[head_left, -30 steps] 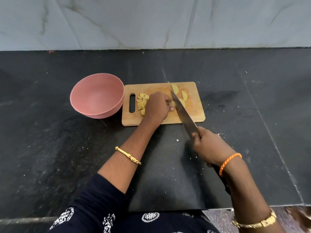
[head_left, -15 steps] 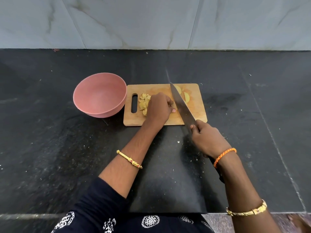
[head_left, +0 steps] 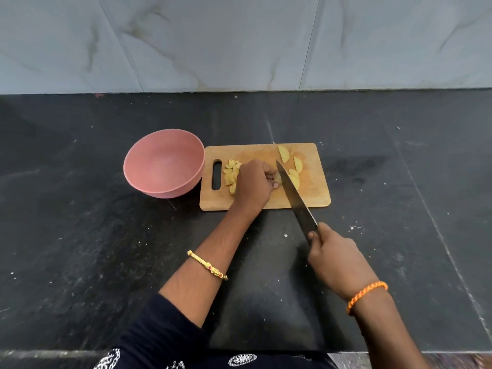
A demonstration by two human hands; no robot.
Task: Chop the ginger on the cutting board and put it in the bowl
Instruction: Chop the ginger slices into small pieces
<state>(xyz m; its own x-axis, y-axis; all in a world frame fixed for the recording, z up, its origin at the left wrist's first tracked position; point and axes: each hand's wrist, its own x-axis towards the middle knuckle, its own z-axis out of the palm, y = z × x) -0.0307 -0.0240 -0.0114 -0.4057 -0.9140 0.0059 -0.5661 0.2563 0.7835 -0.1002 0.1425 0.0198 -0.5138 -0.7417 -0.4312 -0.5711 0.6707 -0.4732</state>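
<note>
My left hand (head_left: 251, 186) sits on the cutting board (head_left: 314, 201), fingers curled down over a small piece of ginger (head_left: 278, 177) that peeks out at my fingertips. My right hand (head_left: 334, 258) is over the counter (head_left: 80, 249) in front of the board, fingers wrapped round the handle of the knife (head_left: 295, 201). The blade slants up and to the left across the board, its tip just past the piece I'm holding, right beside my left fingertips. A heap of chopped ginger (head_left: 231, 174) lies behind my left hand, near the board's handle slot. Larger ginger slices (head_left: 294, 170) lie on the far side of the blade, toward the right of the board. The pink bowl (head_left: 149, 179) stands on the counter just beside the board's left edge; nothing shows inside it. A gold bangle (head_left: 207, 265) rings my left wrist, an orange thread band (head_left: 367, 294) my right.
</note>
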